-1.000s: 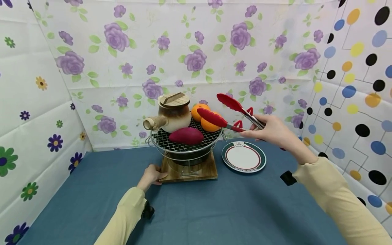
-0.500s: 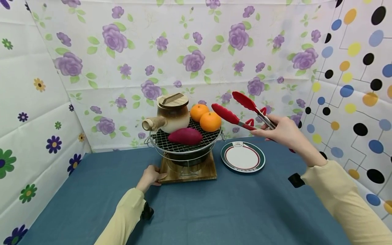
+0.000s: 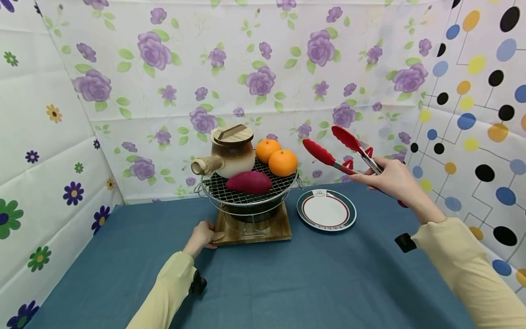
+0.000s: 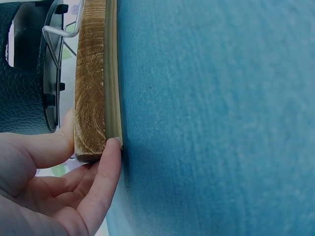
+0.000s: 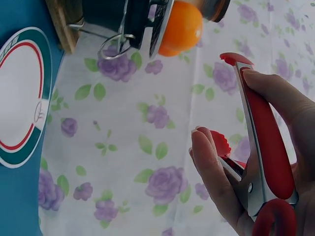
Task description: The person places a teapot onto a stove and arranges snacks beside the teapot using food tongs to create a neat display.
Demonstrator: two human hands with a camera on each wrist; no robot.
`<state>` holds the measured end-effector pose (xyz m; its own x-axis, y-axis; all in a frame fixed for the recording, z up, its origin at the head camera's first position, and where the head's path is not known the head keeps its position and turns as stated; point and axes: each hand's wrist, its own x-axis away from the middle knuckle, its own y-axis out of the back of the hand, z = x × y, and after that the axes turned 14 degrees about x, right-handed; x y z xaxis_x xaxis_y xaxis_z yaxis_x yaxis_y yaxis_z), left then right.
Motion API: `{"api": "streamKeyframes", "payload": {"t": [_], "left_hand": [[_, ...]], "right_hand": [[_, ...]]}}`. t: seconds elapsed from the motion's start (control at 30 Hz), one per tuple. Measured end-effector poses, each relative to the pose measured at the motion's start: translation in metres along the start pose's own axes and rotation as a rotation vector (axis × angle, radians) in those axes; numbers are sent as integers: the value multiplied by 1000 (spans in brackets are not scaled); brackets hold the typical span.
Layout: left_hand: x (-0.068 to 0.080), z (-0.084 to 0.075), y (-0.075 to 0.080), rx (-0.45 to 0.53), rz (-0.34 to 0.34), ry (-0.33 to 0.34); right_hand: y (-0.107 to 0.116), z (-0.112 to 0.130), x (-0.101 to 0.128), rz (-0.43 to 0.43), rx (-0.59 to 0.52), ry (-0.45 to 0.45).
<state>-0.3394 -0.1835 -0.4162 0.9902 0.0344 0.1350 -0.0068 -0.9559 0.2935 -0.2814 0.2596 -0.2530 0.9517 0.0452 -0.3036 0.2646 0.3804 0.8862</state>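
Note:
My right hand (image 3: 390,179) grips red tongs (image 3: 337,150), their arms spread and empty, in the air above a white plate (image 3: 326,210) with a green and red rim. The tong tips sit to the right of two oranges (image 3: 282,162) on a small wire grill (image 3: 246,194). A purple sweet potato (image 3: 249,182) and a brown clay pot (image 3: 232,153) with a wooden lid also stand on the grill. My left hand (image 3: 202,236) holds the front left corner of the wooden base (image 4: 93,98) under the grill, thumb on top and fingers (image 4: 106,177) at its edge.
Everything stands on a blue tablecloth (image 3: 263,278). Floral sheets form the back and left walls, and a dotted sheet (image 3: 476,114) closes the right side. A red rack (image 3: 357,155) sits behind the tongs near the back wall.
My right hand has drawn the tongs back to the right, away from the oranges and over the plate. The left hand has stayed on the wooden base.

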Motion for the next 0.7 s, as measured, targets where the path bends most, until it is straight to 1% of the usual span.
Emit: {"api": "streamKeyframes", "payload": {"t": [0.2,0.4,0.57,0.7], "left_hand": [[0,-1,0,-3,-2,2],[-2,1,0,-11,-2,4],[-3,1,0,-5,-3,9],[-3,1,0,-3,1,7]], "right_hand": [[-3,-13,-4,46,-1,-40],[-7,-25,-6,69,33,-89],[-13,-39,-7,107,24,-110],[-18,-49,-9,116,20,-119]]}}
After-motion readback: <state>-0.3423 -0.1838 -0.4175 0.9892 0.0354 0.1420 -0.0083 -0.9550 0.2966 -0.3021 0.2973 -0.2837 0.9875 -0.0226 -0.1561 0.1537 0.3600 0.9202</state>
